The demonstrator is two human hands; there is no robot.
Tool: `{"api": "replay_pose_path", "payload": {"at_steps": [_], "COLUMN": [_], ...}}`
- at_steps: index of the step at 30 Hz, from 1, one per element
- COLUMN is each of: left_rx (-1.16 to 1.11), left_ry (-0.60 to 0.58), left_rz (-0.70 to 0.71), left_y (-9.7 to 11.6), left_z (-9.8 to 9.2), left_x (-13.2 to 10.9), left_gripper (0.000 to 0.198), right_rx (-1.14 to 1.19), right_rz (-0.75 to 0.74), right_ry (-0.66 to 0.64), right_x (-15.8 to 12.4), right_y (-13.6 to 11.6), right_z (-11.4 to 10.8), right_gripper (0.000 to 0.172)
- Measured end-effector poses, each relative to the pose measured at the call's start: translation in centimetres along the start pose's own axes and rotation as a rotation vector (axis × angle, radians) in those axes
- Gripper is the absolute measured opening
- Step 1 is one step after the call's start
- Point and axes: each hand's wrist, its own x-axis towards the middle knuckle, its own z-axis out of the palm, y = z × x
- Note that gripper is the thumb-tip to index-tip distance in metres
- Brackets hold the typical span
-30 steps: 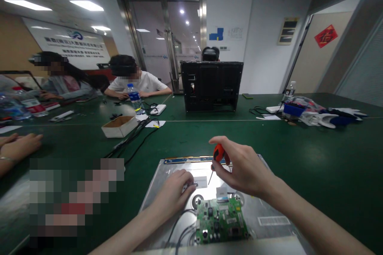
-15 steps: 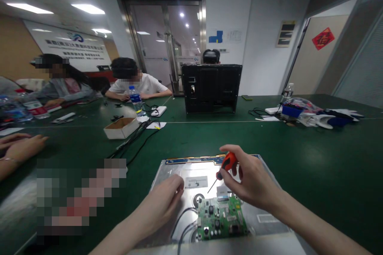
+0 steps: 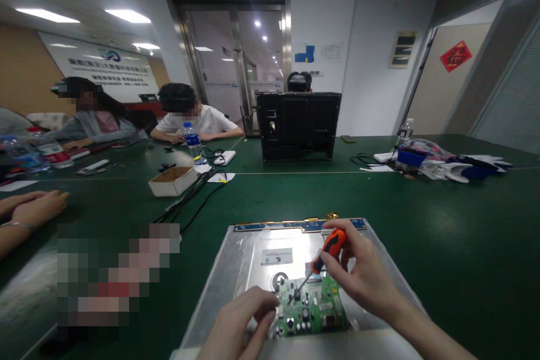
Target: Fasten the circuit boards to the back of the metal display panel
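Note:
A green circuit board (image 3: 314, 306) lies on the silver metal back of a flat panel (image 3: 244, 259). My right hand (image 3: 367, 270) grips an orange and black screwdriver (image 3: 333, 244), its thin shaft slanting down to the left over the board's upper left part. At the board's left edge is my left hand (image 3: 244, 320), its fingers curled together; what they hold, if anything, is hidden. A blue strip board (image 3: 278, 227) runs along the panel's far edge. A small screw lies on the label above the green board.
On the green table (image 3: 261, 197) stand a small open box (image 3: 172, 181) with black cables beside it, a water bottle (image 3: 193, 142) and a black monitor housing (image 3: 298, 126). Blue trays with gloves (image 3: 447, 166) lie at right. People sit at left and behind.
My left hand has moved down and right to the board's left edge. My right hand has shifted slightly right and down, bringing the screwdriver shaft over the green board.

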Motion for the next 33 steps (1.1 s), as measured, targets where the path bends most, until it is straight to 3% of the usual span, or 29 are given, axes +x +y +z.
{"api": "replay_pose_path", "payload": {"at_steps": [6,11,21,33], "left_rx": [0.093,0.115,0.235,0.289], "left_ry": [0.012,-0.001,0.079,0.078], "left_rz": [-0.012,0.053,0.159,0.213], "left_y": [-1.0,-1.3,-1.4,-1.3], "left_z": [1.1,1.4,2.8,2.7], "left_x": [0.3,-0.1,-0.6,-0.6], "left_gripper": [0.019,0.015,0.017,0.019], "right_rx": [0.079,0.073,0.049,0.113], "right_rz": [0.03,0.031,0.014,-0.023], "right_ry": [0.006,0.025,0.029,-0.015], "right_x": [-1.0,-1.3,-1.3,-1.7], "right_y": [0.9,1.2,1.4,1.9], "right_z": [0.8,1.3,1.4,1.7], "right_gripper": [0.029,0.029,0.029,0.033]}}
